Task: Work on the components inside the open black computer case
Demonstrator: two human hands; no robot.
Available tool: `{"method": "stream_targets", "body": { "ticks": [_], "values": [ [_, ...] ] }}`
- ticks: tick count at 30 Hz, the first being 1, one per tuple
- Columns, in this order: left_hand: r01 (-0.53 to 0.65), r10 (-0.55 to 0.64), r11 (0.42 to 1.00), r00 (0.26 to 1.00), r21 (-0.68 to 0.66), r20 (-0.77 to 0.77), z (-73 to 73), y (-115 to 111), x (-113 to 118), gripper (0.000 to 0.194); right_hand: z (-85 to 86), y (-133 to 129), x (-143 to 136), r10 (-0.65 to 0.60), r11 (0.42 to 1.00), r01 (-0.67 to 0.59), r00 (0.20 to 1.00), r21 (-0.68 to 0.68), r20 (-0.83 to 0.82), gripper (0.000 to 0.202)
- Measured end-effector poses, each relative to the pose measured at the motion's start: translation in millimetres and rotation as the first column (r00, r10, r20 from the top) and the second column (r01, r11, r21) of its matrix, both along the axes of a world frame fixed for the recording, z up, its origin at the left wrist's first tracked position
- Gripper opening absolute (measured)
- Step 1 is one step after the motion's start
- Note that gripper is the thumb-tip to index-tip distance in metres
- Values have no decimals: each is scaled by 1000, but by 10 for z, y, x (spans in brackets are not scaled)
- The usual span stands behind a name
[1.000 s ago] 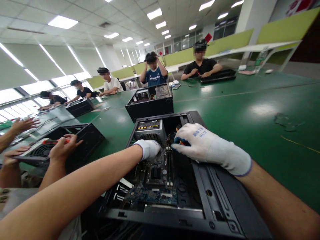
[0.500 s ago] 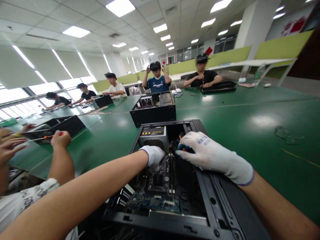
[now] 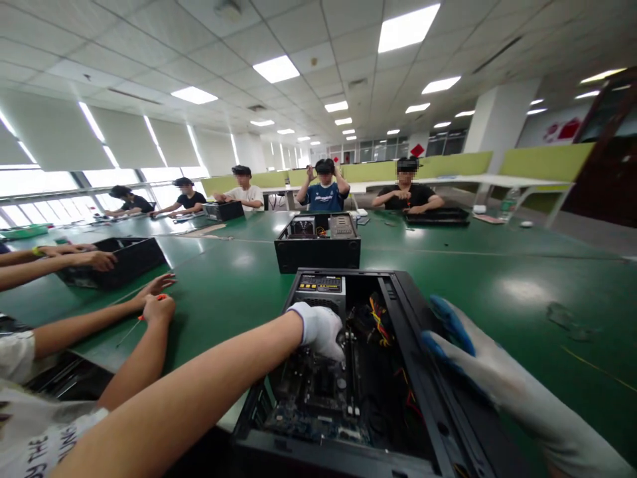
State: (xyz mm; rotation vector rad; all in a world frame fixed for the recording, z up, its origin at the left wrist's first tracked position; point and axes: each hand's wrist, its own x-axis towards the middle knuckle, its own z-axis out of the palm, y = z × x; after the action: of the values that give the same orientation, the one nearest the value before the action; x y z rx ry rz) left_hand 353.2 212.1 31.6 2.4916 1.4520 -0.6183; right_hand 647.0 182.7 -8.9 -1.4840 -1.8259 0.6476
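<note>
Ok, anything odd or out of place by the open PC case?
Possibly: a thin yellow strand and what seems crumpled clear film lie loose on the green table right of the case, like stray scraps.

Across the green desk (image 3: 517, 259), a black computer case (image 3: 318, 255) stands open-topped before a person in a blue T-shirt (image 3: 323, 199) whose arms are raised to the head, while a person in a black top (image 3: 418, 196) sits farther right behind a flat black panel (image 3: 438, 216). At the left, a co-worker's hand (image 3: 159, 311) holds an orange-handled screwdriver (image 3: 141, 318) near another dark case (image 3: 132, 262), and a thin yellow strand (image 3: 597, 368) lies at the right. Farther back are yellow-green partitions (image 3: 547, 166), pale window blinds (image 3: 54, 136) and lit ceiling panels (image 3: 411, 28).
</note>
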Motion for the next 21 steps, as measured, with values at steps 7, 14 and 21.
{"method": "stream_targets", "body": {
  "ticks": [7, 14, 21],
  "values": [
    [-11, 2, 999, 985, 46, 174, 238, -278, -135, 58, -136, -316, -119, -103, 958, -63, 835, -281, -541, 93],
    [-52, -36, 975, 923, 215, 382, 482, -864, -485, 31, -46, -336, -365, -171, 924, -125, 709, -361, -684, 100],
    [-242, 38, 903, 868, 355, 495, 457, -1462, -1031, 33, -209, -274, -1237, 137, 902, -399, 628, -167, -766, 85]
  ]
}}
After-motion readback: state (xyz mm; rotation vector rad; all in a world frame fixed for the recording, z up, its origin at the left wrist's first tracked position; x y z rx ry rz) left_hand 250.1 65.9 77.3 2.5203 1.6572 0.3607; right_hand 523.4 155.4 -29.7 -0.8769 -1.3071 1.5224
